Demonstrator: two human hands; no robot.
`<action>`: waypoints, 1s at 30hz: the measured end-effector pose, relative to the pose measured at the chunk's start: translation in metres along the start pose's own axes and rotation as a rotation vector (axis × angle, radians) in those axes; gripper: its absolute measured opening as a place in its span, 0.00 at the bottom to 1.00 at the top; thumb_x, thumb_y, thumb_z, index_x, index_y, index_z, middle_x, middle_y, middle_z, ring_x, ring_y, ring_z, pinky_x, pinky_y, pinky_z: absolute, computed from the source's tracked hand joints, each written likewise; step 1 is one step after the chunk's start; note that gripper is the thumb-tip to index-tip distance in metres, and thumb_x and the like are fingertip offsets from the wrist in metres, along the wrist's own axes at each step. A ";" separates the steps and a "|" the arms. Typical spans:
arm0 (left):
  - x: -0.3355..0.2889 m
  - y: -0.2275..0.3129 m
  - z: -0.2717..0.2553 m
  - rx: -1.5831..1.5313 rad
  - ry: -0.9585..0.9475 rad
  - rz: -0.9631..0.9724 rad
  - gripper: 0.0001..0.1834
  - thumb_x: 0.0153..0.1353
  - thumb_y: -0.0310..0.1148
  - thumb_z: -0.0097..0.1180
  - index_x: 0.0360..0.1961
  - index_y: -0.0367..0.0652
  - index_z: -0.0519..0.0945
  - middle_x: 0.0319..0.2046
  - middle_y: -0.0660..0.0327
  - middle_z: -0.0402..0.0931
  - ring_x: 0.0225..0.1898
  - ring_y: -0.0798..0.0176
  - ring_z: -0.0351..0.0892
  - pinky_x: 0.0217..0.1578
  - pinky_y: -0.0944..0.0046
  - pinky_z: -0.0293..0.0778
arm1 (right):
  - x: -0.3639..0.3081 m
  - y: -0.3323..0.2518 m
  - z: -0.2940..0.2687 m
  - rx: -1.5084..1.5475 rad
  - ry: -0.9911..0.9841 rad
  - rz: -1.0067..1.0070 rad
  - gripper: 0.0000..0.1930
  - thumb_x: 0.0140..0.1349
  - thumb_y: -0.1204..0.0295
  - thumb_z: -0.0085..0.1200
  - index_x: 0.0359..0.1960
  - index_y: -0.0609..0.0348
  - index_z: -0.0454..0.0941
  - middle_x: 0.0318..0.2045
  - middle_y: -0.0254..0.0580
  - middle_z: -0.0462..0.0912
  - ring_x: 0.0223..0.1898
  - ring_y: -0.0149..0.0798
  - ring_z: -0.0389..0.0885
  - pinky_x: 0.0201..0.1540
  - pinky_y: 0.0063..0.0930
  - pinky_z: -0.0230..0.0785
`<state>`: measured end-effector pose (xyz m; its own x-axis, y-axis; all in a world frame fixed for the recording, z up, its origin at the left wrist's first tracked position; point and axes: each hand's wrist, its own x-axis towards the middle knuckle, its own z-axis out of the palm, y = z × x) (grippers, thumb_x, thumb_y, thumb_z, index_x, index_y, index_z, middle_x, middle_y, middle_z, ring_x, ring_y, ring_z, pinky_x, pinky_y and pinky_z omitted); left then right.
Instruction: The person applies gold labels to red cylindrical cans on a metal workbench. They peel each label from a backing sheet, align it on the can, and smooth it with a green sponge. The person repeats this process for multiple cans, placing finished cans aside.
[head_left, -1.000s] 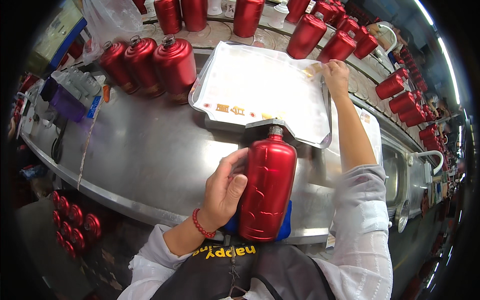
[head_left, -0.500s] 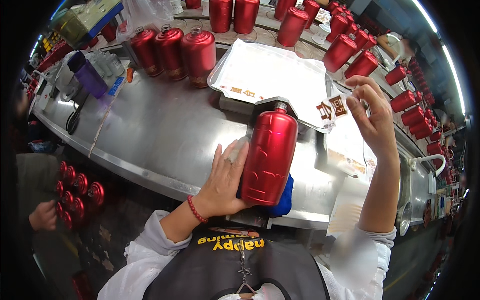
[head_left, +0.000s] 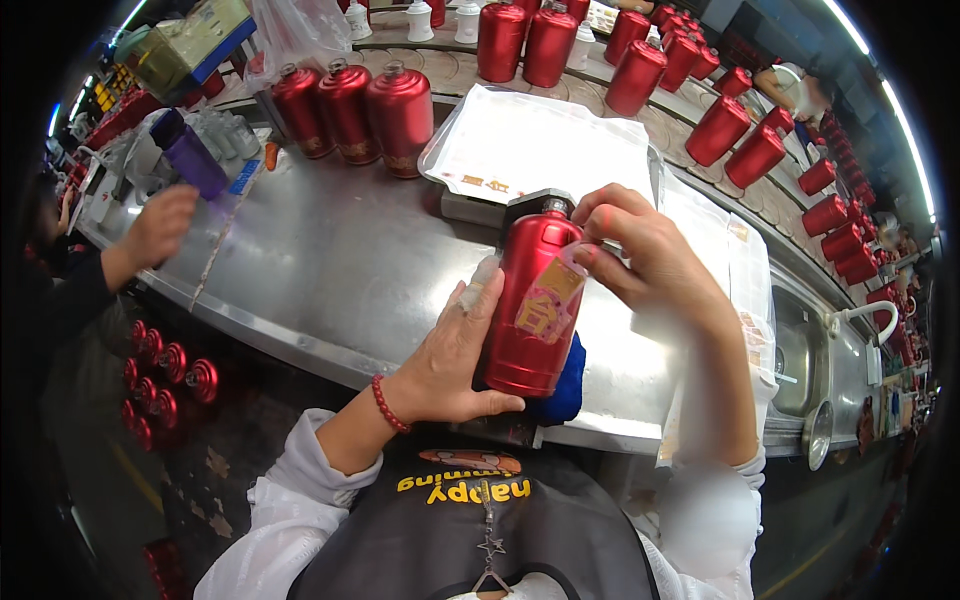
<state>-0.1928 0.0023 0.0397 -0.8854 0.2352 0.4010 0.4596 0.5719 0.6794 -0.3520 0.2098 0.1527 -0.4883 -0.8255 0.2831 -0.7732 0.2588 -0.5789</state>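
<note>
A glossy red bottle with a clear neck leans in a dark holder in front of me. My left hand grips its left side, fingers along the wall and thumb by the base; one finger has a pale wrap. With thumb and forefinger, my right hand pinches the upper end of a clear film decal with gold-brown characters. The decal lies slanted over the bottle's front; whether all of it touches cannot be told. Behind the holder, a bright white tray bears another small decal.
Three red bottles stand at the tray's left. More bottles ride a curved conveyor behind. A blue cloth lies beside the holder. At the left are a purple bottle and another person's hand; a sink is at right.
My right hand has brought the decal leftward and down onto the bottle's front. The conveyor bottles have shifted right. Another person's hand has come over the table at left.
</note>
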 end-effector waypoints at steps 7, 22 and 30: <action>0.031 -0.003 0.014 -0.857 0.215 -0.367 0.50 0.68 0.48 0.60 0.74 0.27 0.46 0.73 0.41 0.50 0.75 0.49 0.50 0.73 0.54 0.49 | 0.009 0.031 0.030 0.029 0.069 -0.003 0.09 0.61 0.73 0.61 0.34 0.65 0.75 0.43 0.52 0.77 0.46 0.54 0.76 0.49 0.42 0.73; 0.039 0.000 0.015 -0.987 0.199 -0.373 0.44 0.75 0.48 0.50 0.75 0.29 0.43 0.72 0.46 0.52 0.72 0.57 0.55 0.71 0.59 0.54 | 0.013 0.032 0.035 0.014 0.092 -0.001 0.11 0.64 0.75 0.62 0.32 0.61 0.69 0.41 0.44 0.79 0.44 0.45 0.79 0.43 0.35 0.75; 0.038 -0.004 0.016 -1.019 0.191 -0.401 0.41 0.76 0.46 0.47 0.77 0.36 0.41 0.70 0.51 0.57 0.68 0.61 0.63 0.67 0.60 0.63 | 0.015 0.032 0.037 0.018 0.096 0.005 0.11 0.63 0.75 0.62 0.33 0.60 0.69 0.40 0.44 0.79 0.43 0.44 0.78 0.43 0.34 0.74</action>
<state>-0.2297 0.0212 0.0422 -0.9977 0.0026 0.0675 0.0622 -0.3545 0.9330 -0.3694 0.1867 0.1096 -0.5291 -0.7724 0.3514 -0.7637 0.2530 -0.5939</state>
